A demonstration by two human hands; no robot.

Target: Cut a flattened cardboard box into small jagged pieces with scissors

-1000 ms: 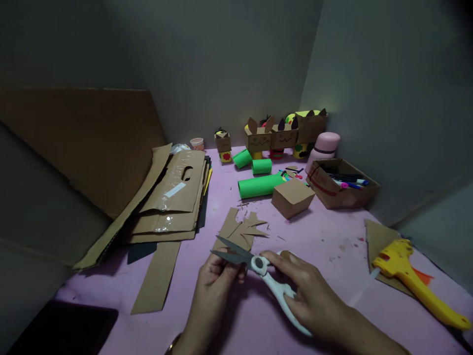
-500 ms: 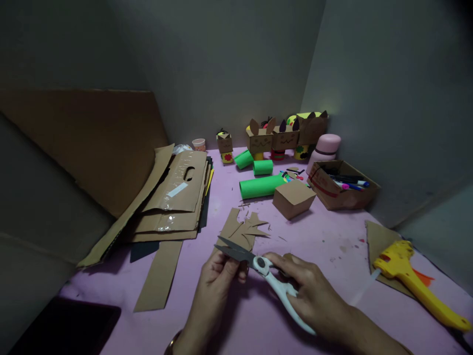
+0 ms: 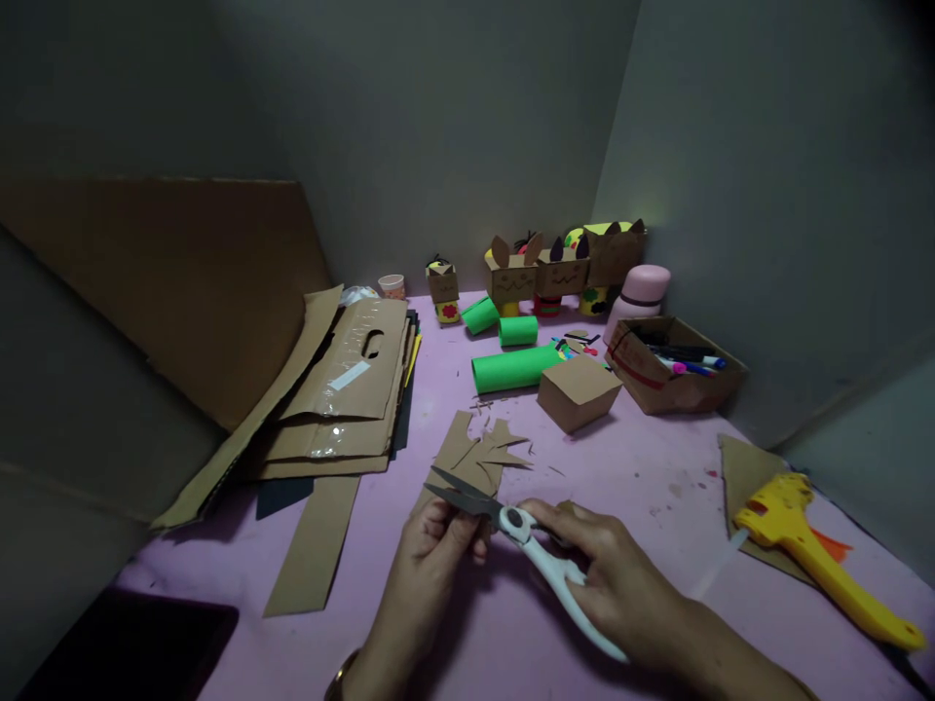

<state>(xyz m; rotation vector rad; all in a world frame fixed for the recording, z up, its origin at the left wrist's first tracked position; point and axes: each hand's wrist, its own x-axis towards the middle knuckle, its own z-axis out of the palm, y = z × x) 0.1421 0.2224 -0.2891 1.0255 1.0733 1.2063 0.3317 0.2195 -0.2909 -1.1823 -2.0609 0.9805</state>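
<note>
My right hand [image 3: 620, 570] is wrapped round the white handles of a pair of scissors [image 3: 559, 574]. Their dark blades are slightly parted and point left, over the fingertips of my left hand [image 3: 434, 550]. Those left fingers are pinched together just below the blades; whatever they grip is hidden. Just beyond the blades lie cut cardboard scraps [image 3: 478, 453], some with pointed ends. A cardboard strip [image 3: 314, 550] rests flat to the left of my left hand.
Flattened cardboard [image 3: 351, 389] is stacked at left, near a dark flat object [image 3: 124, 643]. Green paper tubes [image 3: 515, 370], a small cardboard box [image 3: 579, 394] and animal-faced figures [image 3: 511, 282] stand farther back. At right are a pen box [image 3: 679, 389], pink bottle [image 3: 643, 292] and yellow glue gun [image 3: 818, 555].
Both hands and the scissors hold almost the same place. The whole view has shifted very slightly; nothing has been picked up or let go.
</note>
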